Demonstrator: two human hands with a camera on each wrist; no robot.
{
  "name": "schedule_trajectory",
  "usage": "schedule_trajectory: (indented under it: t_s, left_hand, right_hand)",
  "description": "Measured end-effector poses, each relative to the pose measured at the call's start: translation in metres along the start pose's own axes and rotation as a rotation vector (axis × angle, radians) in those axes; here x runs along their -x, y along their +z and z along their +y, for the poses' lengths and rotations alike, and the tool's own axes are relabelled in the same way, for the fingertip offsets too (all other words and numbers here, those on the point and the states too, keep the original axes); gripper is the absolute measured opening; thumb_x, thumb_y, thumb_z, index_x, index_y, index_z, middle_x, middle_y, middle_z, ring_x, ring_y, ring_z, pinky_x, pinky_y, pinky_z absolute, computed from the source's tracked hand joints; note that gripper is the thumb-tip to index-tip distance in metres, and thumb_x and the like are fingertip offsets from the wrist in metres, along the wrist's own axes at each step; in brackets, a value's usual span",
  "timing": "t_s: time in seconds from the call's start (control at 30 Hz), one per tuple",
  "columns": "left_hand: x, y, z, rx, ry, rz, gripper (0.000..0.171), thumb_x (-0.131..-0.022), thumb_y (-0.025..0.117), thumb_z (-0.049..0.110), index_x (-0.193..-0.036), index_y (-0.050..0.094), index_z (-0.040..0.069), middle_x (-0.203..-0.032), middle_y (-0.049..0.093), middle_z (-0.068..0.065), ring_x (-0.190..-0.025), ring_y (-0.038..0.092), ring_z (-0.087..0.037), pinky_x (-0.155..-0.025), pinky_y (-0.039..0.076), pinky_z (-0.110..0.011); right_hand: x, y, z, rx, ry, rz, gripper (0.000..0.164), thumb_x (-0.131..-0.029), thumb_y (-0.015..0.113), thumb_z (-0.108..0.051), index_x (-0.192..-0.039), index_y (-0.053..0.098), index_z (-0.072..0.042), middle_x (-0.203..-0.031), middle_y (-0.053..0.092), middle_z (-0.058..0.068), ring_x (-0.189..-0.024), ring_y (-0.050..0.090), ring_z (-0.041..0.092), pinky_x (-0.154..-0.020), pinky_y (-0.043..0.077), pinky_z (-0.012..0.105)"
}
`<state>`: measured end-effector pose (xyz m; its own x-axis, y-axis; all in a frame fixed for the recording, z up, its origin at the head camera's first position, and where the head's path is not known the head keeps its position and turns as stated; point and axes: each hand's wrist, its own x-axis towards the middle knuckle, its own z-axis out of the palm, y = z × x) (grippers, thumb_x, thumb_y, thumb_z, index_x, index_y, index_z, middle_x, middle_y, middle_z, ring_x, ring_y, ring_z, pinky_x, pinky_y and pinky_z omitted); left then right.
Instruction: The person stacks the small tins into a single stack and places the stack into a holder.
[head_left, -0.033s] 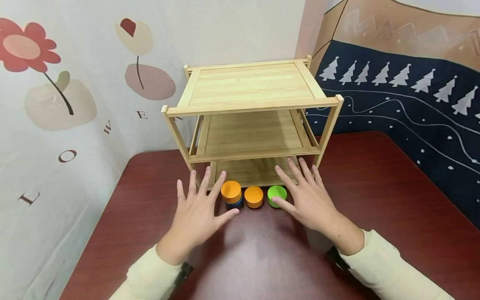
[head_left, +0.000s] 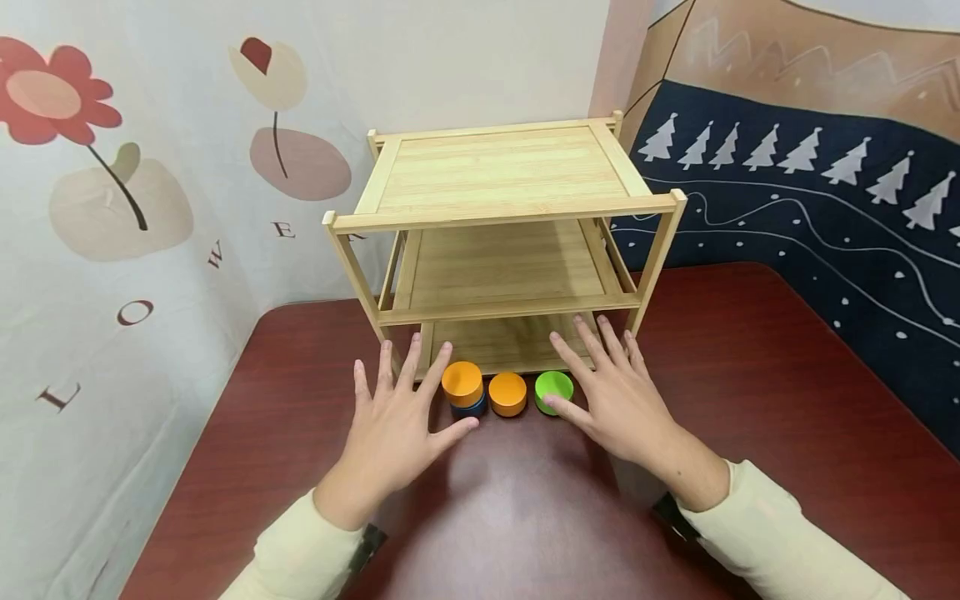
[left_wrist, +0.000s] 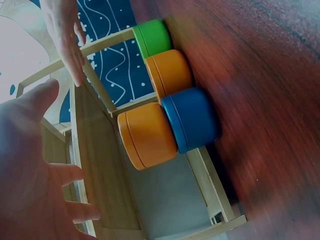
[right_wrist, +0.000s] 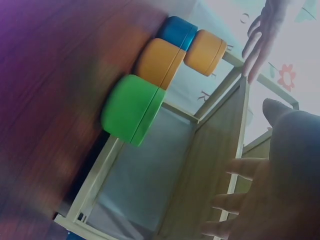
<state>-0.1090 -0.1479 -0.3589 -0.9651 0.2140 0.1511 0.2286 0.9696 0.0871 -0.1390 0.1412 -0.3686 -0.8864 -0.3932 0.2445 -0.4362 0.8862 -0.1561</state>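
Observation:
With fingers spread wide, my left hand [head_left: 388, 433] is held above the table, nearest to an orange round tin [head_left: 462, 383] stacked on a blue round tin [head_left: 470, 407]. A second orange tin [head_left: 507, 394] stands just right of that stack. Past it is a green tin [head_left: 551, 390], partly overlapped in the head view by the thumb of my right hand [head_left: 618, 404], whose fingers also fan out. Neither hand holds anything. The left wrist view shows a lid seam around the upper orange tin [left_wrist: 147, 135] and the blue tin [left_wrist: 192, 120].
Right behind the tins stands a three-tier wooden rack [head_left: 502, 221], its posts and rails close to my fingertips. The dark red table [head_left: 750, 350] extends to both sides. A flower-printed cloth [head_left: 172, 167] hangs at the left and back, a tree-patterned one [head_left: 810, 200] at the right.

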Motion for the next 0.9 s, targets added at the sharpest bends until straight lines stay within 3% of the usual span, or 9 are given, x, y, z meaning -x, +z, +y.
schedule_trajectory:
  t_s: [0.73, 0.8, 0.9]
  left_hand:
    - [0.003, 0.004, -0.001, 0.011, -0.004, -0.017, 0.091, -0.087, 0.042, 0.083, -0.160, 0.013, 0.037, -0.168, 0.015, -0.011, -0.153, 0.010, -0.047, -0.115, 0.002, -0.073]
    - [0.003, 0.005, -0.001, 0.027, -0.002, 0.000, 0.089, -0.088, 0.046, 0.079, -0.160, 0.017, 0.035, -0.167, 0.021, -0.011, -0.153, 0.015, -0.043, -0.116, 0.005, -0.071]
    - [0.001, 0.007, -0.003, 0.085, -0.004, 0.054, 0.084, -0.089, 0.055, 0.071, -0.158, 0.029, 0.030, -0.159, 0.038, -0.012, -0.147, 0.035, -0.038, -0.115, 0.024, -0.065]
  right_hand:
    - [0.002, 0.001, -0.009, 0.027, -0.049, -0.003, 0.078, -0.093, 0.052, -0.068, -0.156, 0.036, -0.026, -0.164, 0.026, 0.014, -0.153, 0.019, 0.041, -0.120, 0.013, 0.064]
    - [0.002, 0.001, -0.010, 0.006, -0.060, 0.021, 0.076, -0.092, 0.056, -0.065, -0.154, 0.040, -0.023, -0.162, 0.032, 0.015, -0.150, 0.025, 0.041, -0.119, 0.018, 0.064]
    - [0.003, 0.002, -0.011, -0.053, -0.086, 0.071, 0.070, -0.091, 0.066, -0.054, -0.149, 0.048, -0.018, -0.154, 0.043, 0.016, -0.142, 0.039, 0.041, -0.114, 0.029, 0.062]
